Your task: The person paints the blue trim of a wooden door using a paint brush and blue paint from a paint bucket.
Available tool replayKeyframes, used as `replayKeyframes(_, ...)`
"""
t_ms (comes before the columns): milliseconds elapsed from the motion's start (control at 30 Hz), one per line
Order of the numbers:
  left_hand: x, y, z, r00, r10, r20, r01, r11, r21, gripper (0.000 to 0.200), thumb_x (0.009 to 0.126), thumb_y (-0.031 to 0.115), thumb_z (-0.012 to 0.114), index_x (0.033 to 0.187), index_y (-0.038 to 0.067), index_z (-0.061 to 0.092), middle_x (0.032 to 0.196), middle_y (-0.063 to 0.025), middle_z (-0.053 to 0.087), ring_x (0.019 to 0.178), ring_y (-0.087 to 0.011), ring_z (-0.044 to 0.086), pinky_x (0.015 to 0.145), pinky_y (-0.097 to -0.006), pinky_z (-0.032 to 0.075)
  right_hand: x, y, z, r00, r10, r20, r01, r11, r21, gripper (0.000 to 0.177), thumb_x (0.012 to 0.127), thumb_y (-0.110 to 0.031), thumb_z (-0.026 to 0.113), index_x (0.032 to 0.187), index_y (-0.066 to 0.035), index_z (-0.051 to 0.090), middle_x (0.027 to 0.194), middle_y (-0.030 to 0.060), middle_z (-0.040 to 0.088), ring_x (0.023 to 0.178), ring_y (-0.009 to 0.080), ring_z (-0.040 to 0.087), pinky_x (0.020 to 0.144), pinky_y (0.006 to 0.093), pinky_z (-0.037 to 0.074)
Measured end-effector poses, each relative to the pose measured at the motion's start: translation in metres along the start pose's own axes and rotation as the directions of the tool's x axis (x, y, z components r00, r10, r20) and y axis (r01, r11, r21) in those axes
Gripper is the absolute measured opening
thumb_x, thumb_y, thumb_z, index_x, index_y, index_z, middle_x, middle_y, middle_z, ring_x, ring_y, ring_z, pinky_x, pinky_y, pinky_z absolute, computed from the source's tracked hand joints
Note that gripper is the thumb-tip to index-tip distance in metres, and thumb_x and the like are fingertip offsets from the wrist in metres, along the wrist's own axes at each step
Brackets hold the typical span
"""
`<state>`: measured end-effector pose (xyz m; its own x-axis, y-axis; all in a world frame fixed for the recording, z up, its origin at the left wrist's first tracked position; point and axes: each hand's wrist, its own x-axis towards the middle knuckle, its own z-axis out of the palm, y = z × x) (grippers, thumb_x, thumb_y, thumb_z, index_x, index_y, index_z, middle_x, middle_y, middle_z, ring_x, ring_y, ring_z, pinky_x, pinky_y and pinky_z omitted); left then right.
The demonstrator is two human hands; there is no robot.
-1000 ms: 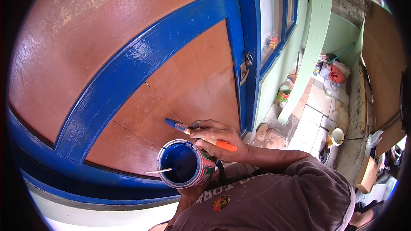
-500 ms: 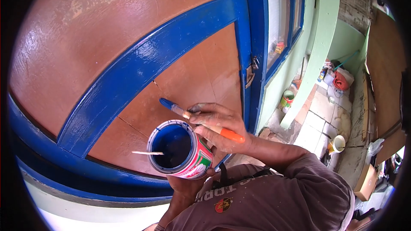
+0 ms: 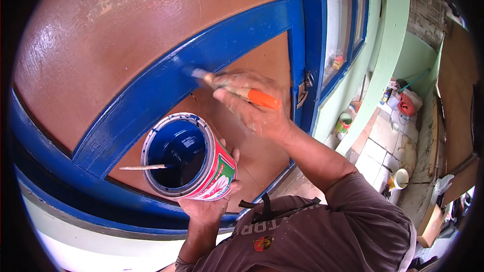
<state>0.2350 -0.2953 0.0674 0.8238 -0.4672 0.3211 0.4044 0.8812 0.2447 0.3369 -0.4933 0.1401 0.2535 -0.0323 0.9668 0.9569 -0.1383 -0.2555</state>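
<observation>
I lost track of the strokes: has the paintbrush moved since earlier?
Yes. Judged against the curved blue rail, the paintbrush has moved up the picture, bristles from over the brown panel to over the rail.

Head view log: I read the paint tin in the left hand, before the door. Stick in the tin, out over its left rim. Brush in the right hand, beyond the tin, tip at the rail; contact blurred. Window right of the door. Floor: small tin at left edge, beside the post; cup nearer, toward right edge. Box right of the cup, nearer still.
</observation>
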Motion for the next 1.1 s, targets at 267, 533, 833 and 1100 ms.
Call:
replayKeyframes(267,0.004,0.001,0.017,0.999,0.035,-0.014,-0.034,0.999,0.011,0.104,0.081,0.073,0.073,0.16,0.018,0.032,0.163,-0.0175,0.036,0.154,-0.0372,0.026,0.093,-0.0543,0.053,0.029,0.058,-0.086,0.928,0.143,-0.345,-0.199,0.971,-0.134,0.017,0.097,-0.008,0.075,0.111,0.002,0.073,0.107,0.0081,0.076,0.097,0.0133,0.069,0.088,0.0279,0.055)
replayKeyframes(533,0.007,-0.002,0.022,0.999,0.045,-0.021,-0.047,0.996,-0.081,0.092,0.089,0.065,0.071,0.158,0.015,0.036,0.164,-0.0231,0.033,0.157,-0.0371,0.02,0.095,-0.0571,0.054,0.012,0.023,-0.039,0.987,0.15,-0.062,-0.15,0.989,0.008,0.019,0.092,-0.01,0.08,0.108,0.0,0.073,0.109,0.0087,0.076,0.102,0.0153,0.069,0.092,0.0339,0.055)
replayKeyframes(833,0.009,-0.013,0.023,0.994,0.109,0.027,-0.107,0.992,-0.071,0.093,0.086,0.064,0.074,0.155,0.013,0.04,0.157,-0.0229,0.04,0.153,-0.037,0.027,0.089,-0.0548,0.059,0.047,0.094,-0.129,0.887,0.073,-0.456,-0.161,0.974,-0.157,0.016,0.096,-0.006,0.075,0.109,0.003,0.073,0.106,0.0095,0.077,0.099,0.0136,0.07,0.09,0.0277,0.055)
replayKeyframes(1100,-0.017,0.0,0.026,0.984,0.179,0.002,-0.179,0.983,-0.033,0.096,0.083,0.067,0.074,0.155,0.013,0.041,0.156,-0.022,0.044,0.148,-0.0425,0.035,0.09,-0.056,0.055,0.059,0.012,-0.043,0.995,0.056,-0.08,-0.061,0.996,-0.07,0.014,0.092,-0.003,0.079,0.102,0.004,0.072,0.101,0.0112,0.072,0.095,0.0185,0.067,0.086,0.0293,0.053)
